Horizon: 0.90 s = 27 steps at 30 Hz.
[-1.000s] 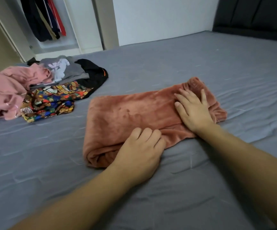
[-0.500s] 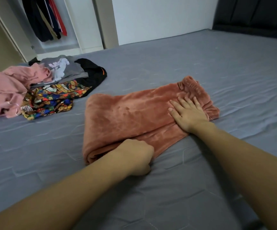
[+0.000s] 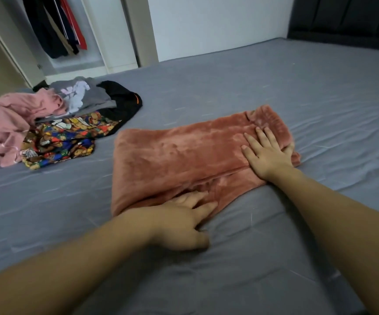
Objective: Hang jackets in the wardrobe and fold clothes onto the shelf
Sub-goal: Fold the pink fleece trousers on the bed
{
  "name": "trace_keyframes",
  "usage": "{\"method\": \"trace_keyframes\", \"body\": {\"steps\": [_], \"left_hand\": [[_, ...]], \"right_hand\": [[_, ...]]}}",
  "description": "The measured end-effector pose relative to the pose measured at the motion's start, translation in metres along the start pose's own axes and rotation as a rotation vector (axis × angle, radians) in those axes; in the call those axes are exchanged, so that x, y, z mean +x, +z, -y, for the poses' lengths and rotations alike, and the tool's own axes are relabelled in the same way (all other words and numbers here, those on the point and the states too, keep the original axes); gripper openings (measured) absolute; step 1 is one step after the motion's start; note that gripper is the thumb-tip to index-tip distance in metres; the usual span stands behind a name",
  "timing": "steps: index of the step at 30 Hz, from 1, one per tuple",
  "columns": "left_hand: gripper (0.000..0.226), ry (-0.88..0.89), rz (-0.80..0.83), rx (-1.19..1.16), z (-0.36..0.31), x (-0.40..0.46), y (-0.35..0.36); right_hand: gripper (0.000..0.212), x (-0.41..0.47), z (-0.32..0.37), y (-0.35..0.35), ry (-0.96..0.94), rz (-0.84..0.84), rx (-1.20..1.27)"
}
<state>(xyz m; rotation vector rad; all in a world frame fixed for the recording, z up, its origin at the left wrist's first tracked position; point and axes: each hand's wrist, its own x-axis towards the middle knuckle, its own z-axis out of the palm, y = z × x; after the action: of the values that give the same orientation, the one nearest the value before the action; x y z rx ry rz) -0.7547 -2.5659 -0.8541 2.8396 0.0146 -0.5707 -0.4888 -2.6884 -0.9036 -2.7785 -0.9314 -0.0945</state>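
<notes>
Half-folded rust fleece garment (image 3: 184,160) spread mid-bed (image 3: 274,258), pinned flat under right hand (image 3: 268,153) with fingers straight, while left hand (image 3: 181,226), fingers loosely extended, tucks under near hem, probably readying another fold before shelving.

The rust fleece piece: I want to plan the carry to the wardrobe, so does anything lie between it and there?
The pile of clothes lies on the bed between the rust fleece piece and the open wardrobe, toward the left. The bed beside the pile shows nothing else.
</notes>
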Motion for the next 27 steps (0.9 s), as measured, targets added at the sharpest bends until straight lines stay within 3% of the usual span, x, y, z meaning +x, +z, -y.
{"method": "trace_keyframes", "body": {"steps": [1,2,4,5,8,9,12,15,17,20,22,24,27], "left_hand": [[0.066,0.091,-0.076,-0.141,0.003,-0.014,-0.018],[0.056,0.160,-0.253,-0.244,0.012,-0.028,-0.034],[0.055,0.139,-0.627,-0.176,0.046,-0.050,-0.056],[0.067,0.044,-0.640,-0.007,0.069,-0.059,-0.062],[0.101,-0.351,-0.194,0.430,0.137,-0.072,-0.046],[0.101,-0.400,-0.154,0.469,0.152,-0.070,-0.038],[0.078,-0.387,-0.346,0.522,0.168,-0.055,-0.028],[0.047,-0.330,-0.481,0.587,0.165,-0.045,-0.031],[0.041,-0.286,-0.518,0.631,0.162,-0.052,-0.035],[0.031,-0.136,-0.667,0.704,0.155,-0.081,-0.044],[0.024,-0.065,-0.825,0.760,0.157,-0.111,-0.042],[0.032,-0.100,-0.880,0.706,0.166,-0.140,-0.031],[0.062,-0.341,-0.646,0.402,0.177,-0.165,-0.009]], "right_hand": [[0.061,0.002,0.003,-0.004,0.014,0.033,-0.022],[0.061,0.002,0.009,-0.008,0.029,0.061,-0.059],[0.059,-0.004,0.027,-0.019,0.050,0.073,-0.129],[0.058,-0.012,0.039,-0.024,0.038,0.044,-0.145],[0.057,-0.048,0.085,-0.034,-0.189,-0.162,-0.066],[0.063,-0.065,0.103,-0.035,-0.314,-0.188,0.027],[0.088,-0.116,0.155,-0.024,-0.603,-0.075,0.157],[0.121,-0.145,0.192,-0.005,-0.592,0.053,-0.039],[0.110,-0.149,0.206,-0.006,-0.511,0.021,-0.062],[0.056,-0.150,0.218,-0.022,-0.536,-0.149,-0.072],[0.037,-0.162,0.224,-0.034,-0.598,-0.247,0.062],[0.035,-0.180,0.228,-0.041,-0.644,-0.351,0.190],[0.059,-0.201,0.238,-0.044,-0.655,-0.269,0.195]]}}
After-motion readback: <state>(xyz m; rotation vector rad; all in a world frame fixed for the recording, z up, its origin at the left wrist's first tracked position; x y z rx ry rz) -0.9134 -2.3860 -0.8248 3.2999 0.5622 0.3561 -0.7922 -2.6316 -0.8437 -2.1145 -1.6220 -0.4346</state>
